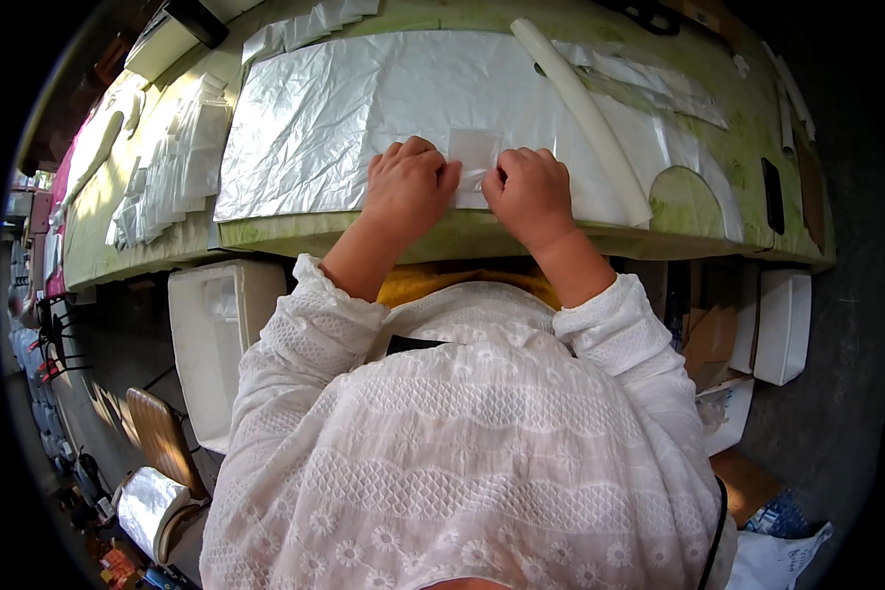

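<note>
A small, square, translucent plastic bag [474, 147] lies between my hands near the table's front edge. My left hand [403, 192] is closed, its thumb and fingers pinched at the bag's lower left side. From the other side, my right hand [536, 197] has its fingers curled in, with thumb and forefinger at the lower right corner. The fingertips are partly hidden by the knuckles. Beneath both hands spreads a large, wrinkled, silvery clear plastic sheet [305, 118].
Left of the sheet lie overlapping rows of clear bags [182, 157]. A long white tube [585, 118] slants across on the right. Beyond it is a dark phone [773, 197] on the green tablecloth [683, 202]. A white foam box [189, 324] stands below the table's left front edge.
</note>
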A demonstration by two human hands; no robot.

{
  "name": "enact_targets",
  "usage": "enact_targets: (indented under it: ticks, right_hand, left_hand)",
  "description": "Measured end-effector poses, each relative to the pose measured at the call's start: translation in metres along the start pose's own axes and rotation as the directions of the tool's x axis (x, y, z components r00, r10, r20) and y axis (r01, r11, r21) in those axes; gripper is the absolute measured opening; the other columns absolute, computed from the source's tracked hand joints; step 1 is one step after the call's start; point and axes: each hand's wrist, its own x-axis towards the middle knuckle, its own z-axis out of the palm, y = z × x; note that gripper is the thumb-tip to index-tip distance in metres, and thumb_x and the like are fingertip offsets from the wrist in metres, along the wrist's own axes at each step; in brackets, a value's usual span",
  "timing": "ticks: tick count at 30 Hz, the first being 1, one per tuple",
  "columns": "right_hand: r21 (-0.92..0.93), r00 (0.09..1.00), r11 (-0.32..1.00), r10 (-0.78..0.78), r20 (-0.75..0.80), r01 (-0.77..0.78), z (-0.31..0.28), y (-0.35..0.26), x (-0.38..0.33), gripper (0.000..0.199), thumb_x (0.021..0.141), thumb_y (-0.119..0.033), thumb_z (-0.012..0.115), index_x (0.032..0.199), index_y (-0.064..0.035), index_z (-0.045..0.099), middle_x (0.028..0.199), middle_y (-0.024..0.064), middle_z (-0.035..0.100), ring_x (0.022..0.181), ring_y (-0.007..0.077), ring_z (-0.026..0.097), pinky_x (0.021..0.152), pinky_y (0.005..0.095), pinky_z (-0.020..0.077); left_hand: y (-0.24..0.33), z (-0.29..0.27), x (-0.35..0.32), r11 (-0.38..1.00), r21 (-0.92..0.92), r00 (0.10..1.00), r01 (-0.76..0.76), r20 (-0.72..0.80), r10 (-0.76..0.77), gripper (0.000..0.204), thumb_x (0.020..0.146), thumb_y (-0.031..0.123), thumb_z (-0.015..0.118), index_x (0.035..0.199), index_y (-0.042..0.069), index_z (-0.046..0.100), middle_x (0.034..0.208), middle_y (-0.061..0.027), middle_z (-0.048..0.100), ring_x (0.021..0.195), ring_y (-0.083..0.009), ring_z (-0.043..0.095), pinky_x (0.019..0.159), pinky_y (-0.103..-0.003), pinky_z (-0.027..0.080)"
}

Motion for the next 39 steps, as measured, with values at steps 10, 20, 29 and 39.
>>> enact_targets:
  ticks: [10,20,29,39]
  right_hand:
    - [0.005,0.997,0.999,0.045,0.066,-0.045,-0.006,-0.003,0.004,0.03,0.084,-0.02,0.061,0.112,-0.008,0.067,0.09,0.0121,0.073,0.085,0.0368,0.067,0.076,0.0507,0.0537]
    - [0.011,0.905,0.982,0.167,0.392,-0.186,-0.022,-0.003,0.031,0.05,0.085,-0.028,0.063,0.133,-0.0142,0.064,0.099,0.0158,0.074,0.093,0.0371,0.07,0.086,0.0496,0.0558]
    - [0.136,0.932,0.979,-0.186,0.31,0.15,-0.037,-0.049,-0.025,0.042,0.083,-0.031,0.072,0.122,-0.0163,0.072,0.093,0.0109,0.068,0.092,0.0322,0.063,0.084,0.0462,0.0511]
    - [0.777,0.908,0.494,0.068,0.413,-0.39,-0.027,-0.055,-0.042,0.032,0.094,-0.003,0.066,0.125,-0.0071,0.063,0.089,0.0006,0.059,0.079,0.0091,0.055,0.072,0.0256,0.0489]
  left_hand:
    - [-0.003,0.015,-0.002,0.95,0.076,0.949,-0.303,0.122,0.292,0.069,0.094,0.049,0.063,0.154,0.022,0.043,0.166,-0.0101,0.03,0.154,-0.0355,0.023,0.121,-0.063,0.016]
    - [0.0,0.003,-0.048,0.91,-0.199,0.932,-0.363,-0.096,0.351,0.069,0.094,0.048,0.068,0.148,0.011,0.045,0.148,-0.0169,0.048,0.138,-0.0353,0.046,0.113,-0.055,0.037]
    - [0.01,0.009,-0.106,-0.341,-0.777,0.775,0.53,0.606,-0.177,0.039,0.109,0.026,0.05,0.141,0.006,0.045,0.132,-0.0094,0.056,0.122,-0.0208,0.058,0.099,-0.039,0.052]
    - [0.0,0.002,-0.116,-0.064,-0.961,0.905,0.269,0.275,-0.323,0.043,0.101,0.005,0.06,0.142,0.008,0.047,0.115,-0.0062,0.064,0.1,-0.0121,0.062,0.089,-0.029,0.053]
